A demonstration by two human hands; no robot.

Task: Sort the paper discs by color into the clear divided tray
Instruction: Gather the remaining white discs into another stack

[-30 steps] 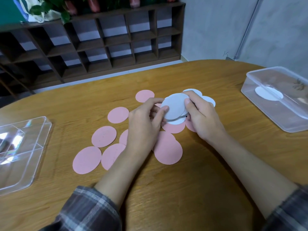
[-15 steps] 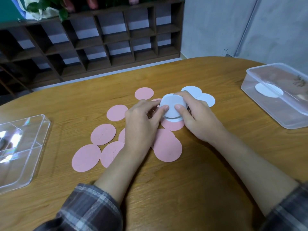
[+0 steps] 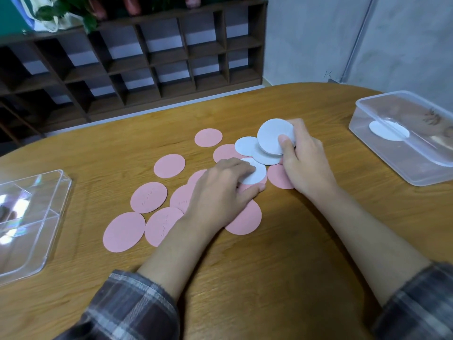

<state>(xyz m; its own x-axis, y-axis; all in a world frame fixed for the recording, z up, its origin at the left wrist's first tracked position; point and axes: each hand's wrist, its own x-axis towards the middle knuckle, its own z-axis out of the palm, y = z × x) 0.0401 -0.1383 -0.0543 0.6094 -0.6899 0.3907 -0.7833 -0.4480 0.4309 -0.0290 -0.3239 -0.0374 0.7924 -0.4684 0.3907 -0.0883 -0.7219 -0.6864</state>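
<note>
Pink discs (image 3: 148, 197) faintly marked, illegible, right hand (image 3: 306, 168) pinching white discs (image 3: 273, 136)

Matt paper discs (image 3: 124, 232); grained wood table (image 3: 269, 290); glossy clear plastic tray (image 3: 56, 217).

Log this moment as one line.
right hand: grips white paper disc stack | left hand: touches single white paper disc | pink paper discs: loose on wooden table | clear divided tray: far left

Soft even light, faint shadows, glare on clear tray (image 3: 36, 212), wide-angle edge bending.
</note>
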